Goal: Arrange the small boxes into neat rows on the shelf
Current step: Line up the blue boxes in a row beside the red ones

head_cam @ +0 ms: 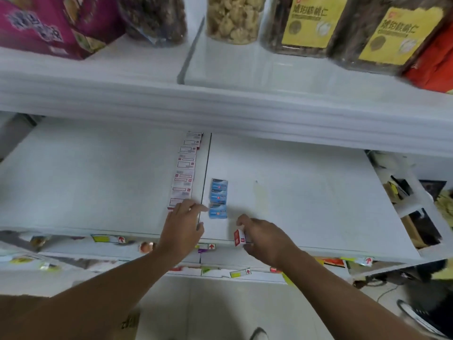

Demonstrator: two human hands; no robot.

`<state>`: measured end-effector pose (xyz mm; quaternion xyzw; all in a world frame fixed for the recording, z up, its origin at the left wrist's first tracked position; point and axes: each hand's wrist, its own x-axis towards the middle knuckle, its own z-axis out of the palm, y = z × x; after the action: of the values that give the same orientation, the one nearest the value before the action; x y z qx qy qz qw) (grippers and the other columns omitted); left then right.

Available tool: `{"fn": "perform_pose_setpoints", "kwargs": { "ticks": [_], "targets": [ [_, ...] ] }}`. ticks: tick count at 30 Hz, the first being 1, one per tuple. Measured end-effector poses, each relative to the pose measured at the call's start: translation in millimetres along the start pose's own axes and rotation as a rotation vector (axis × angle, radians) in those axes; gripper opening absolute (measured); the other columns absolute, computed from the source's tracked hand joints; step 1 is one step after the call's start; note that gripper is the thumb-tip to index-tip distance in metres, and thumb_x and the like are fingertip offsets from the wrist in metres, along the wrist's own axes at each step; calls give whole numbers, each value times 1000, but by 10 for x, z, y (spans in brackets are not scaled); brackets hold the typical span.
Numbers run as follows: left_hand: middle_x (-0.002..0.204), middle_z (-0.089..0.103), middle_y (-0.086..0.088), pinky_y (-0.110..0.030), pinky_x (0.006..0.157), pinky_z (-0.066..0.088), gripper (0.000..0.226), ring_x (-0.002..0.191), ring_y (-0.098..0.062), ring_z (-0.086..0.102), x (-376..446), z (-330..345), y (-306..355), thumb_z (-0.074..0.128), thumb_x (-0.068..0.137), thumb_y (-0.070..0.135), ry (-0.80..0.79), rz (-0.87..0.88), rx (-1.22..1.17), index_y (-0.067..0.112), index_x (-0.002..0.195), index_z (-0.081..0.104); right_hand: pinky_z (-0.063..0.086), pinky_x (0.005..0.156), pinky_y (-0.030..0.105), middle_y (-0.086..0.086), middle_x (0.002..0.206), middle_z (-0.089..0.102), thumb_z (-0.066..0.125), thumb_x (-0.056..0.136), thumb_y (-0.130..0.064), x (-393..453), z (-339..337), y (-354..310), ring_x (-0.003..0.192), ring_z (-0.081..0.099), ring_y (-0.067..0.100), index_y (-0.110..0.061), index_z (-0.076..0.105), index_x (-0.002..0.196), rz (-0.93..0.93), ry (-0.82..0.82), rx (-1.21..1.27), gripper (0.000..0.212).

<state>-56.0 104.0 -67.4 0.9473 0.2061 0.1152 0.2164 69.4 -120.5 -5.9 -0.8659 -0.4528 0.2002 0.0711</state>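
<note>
Item: white flat metal shelf, middle tier, split by a dark seam running from the front edge toward the back.

Stock, left of seam: a single-file row of small white cardboard boxes with red trim, lying flat and end to end, running from the back of the shelf to just short of the front edge. The row's long axis follows the seam, just beside it.

Stock, right of seam: a short row of small blue cardboard boxes, three as far as can be made out, same axis, just beside the seam. The nearest one sits a little apart from the front edge.

Left hand: fingers extended and relaxed, holding nothing. Its fingertips lie over the front end of the white-and-red row and reach across the seam to the left side of the nearest blue box; whether they actually touch it cannot be told.

Right hand: fingers curled round one small red-and-white cardboard box, held on edge over the front edge of the shelf, just right of and nearer than the blue row.

Governing relation: the held box matches the white-and-red row, whose open front end lies left of the right hand, across the seam and under the left hand. By judgement, placement calls for a leftward carry and laying the box flat along the row's axis, with the left hand moved clear.
</note>
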Motion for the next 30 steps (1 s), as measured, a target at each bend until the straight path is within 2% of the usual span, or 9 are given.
{"fn": "perform_pose_setpoints", "kwargs": {
  "ticks": [3, 5, 10, 15, 19, 22, 26, 28, 30],
  "targets": [
    [132, 60, 4, -41, 101, 56, 42, 123, -24, 58, -206, -41, -191, 79, 84, 16, 14, -26, -37, 29, 122, 68, 53, 82, 38, 6, 118, 67, 70, 89, -26, 236, 23, -192, 103, 64, 30, -24, 46, 123, -11, 15, -16, 42],
    [136, 61, 2, -39, 104, 54, 38, 126, -23, 57, -315, -36, -297, 76, 89, 16, 28, -50, -77, 29, 123, 67, 54, 84, 39, 7, 121, 67, 70, 89, -26, 393, 89, -264, 106, 63, 29, -24, 48, 124, -22, 23, -26, 42],
    [129, 63, 0, -37, 103, 54, 26, 118, -20, 60, -532, 21, -347, 69, 95, 14, 82, -158, -152, 23, 119, 71, 54, 85, 38, 4, 127, 65, 70, 90, -29, 616, 390, -290, 107, 60, 26, -26, 50, 126, -14, 97, -26, 41],
    [121, 57, 10, -30, 92, 57, 23, 109, -11, 58, -643, 85, -210, 65, 94, 14, 96, -204, -218, 27, 112, 69, 52, 98, 34, 2, 136, 59, 69, 92, -20, 553, 637, -268, 118, 56, 23, -22, 59, 135, -44, 239, 71, 44],
    [113, 55, 16, -31, 85, 58, 28, 101, -6, 59, -649, 187, -102, 67, 90, 11, 101, -210, -299, 30, 111, 67, 51, 97, 27, -3, 126, 63, 76, 92, -37, 351, 669, -203, 115, 58, 15, -21, 67, 125, -3, 420, 226, 38],
    [111, 60, 17, -32, 86, 59, 34, 97, -2, 64, -597, 259, 118, 65, 95, 5, 164, -343, -512, 35, 110, 65, 51, 94, 19, -14, 124, 62, 71, 97, -38, 166, 664, -215, 116, 61, 6, -31, 64, 125, 161, 508, 556, 29],
    [127, 66, 9, -40, 105, 55, 30, 117, -4, 62, -486, 372, 459, 54, 106, 11, 261, -625, -907, 24, 131, 65, 45, 85, 2, -16, 137, 59, 54, 108, -22, 54, 587, -411, 129, 55, -3, -33, 53, 140, 370, 483, 1161, 33],
    [134, 64, 9, -37, 104, 57, 31, 121, -5, 63, -428, 401, 644, 48, 111, 21, 260, -699, -1073, 25, 140, 59, 43, 80, -1, -21, 137, 53, 44, 112, -21, 98, 622, -480, 118, 53, -21, -32, 44, 146, 378, 428, 1289, 36],
    [141, 61, 9, -35, 107, 55, 35, 126, -4, 61, -392, 449, 809, 44, 113, 29, 246, -738, -1178, 27, 147, 53, 44, 82, 0, -22, 144, 48, 38, 113, -29, 177, 692, -539, 115, 50, -26, -35, 36, 152, 368, 386, 1352, 39]
  ]
}}
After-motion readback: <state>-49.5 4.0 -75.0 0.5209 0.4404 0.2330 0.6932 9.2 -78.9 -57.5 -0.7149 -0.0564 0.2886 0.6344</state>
